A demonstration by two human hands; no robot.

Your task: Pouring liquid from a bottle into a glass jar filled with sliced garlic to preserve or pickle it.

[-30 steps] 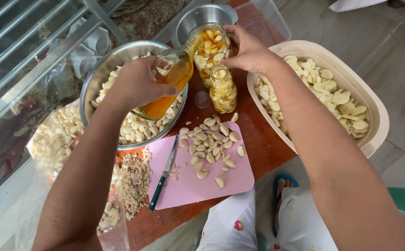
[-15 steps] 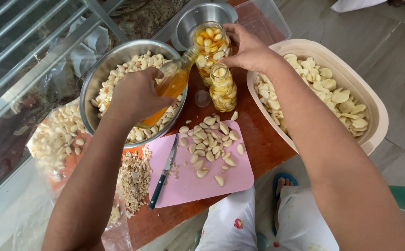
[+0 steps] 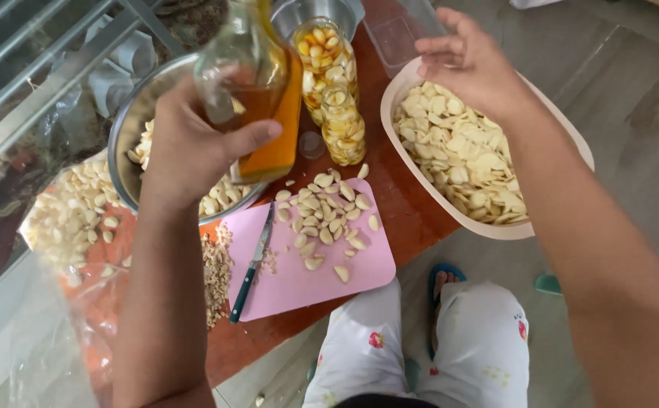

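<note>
My left hand (image 3: pixel 193 147) grips a clear glass bottle (image 3: pixel 258 91) of amber liquid, held nearly upright above the steel bowl (image 3: pixel 129 136) of peeled garlic cloves. My right hand (image 3: pixel 473 64) hovers open over the far end of the beige oval basin (image 3: pixel 488 223) of sliced garlic, holding nothing. Two glass jars stand between the hands: a taller one (image 3: pixel 328 49) and a smaller one (image 3: pixel 343 125), both packed with garlic in yellow liquid. A small clear lid (image 3: pixel 312 145) lies beside the smaller jar.
A pink cutting board (image 3: pixel 299 279) carries several loose garlic pieces and a dark-handled knife (image 3: pixel 252 264). Garlic skins (image 3: pixel 215 272) are heaped left of it. A plastic bag of garlic (image 3: pixel 69 215) sits at far left. A second steel bowl (image 3: pixel 307 11) and a clear container (image 3: pixel 401 34) stand behind.
My left hand has lifted the bottle away from the taller jar and tipped it back upright. My right hand has let go of that jar and moved right over the basin.
</note>
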